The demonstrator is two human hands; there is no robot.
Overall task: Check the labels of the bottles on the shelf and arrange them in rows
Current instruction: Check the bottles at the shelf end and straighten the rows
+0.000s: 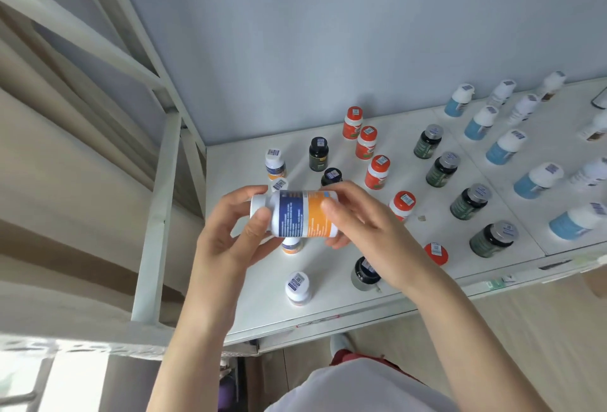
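1 sideways bottle (295,214) grasped by fingers (330,206) of left hand (226,237) and right hand (364,227); print looks blurred.

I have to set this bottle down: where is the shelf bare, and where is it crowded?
Bare: the front-left corner of the shelf, left of the front white-capped bottle; also the lane between the orange-capped row and the dark green row. Crowded behind the held bottle.

Blue-grey wall (295,34) behind, pale wooden floor (542,329) below.
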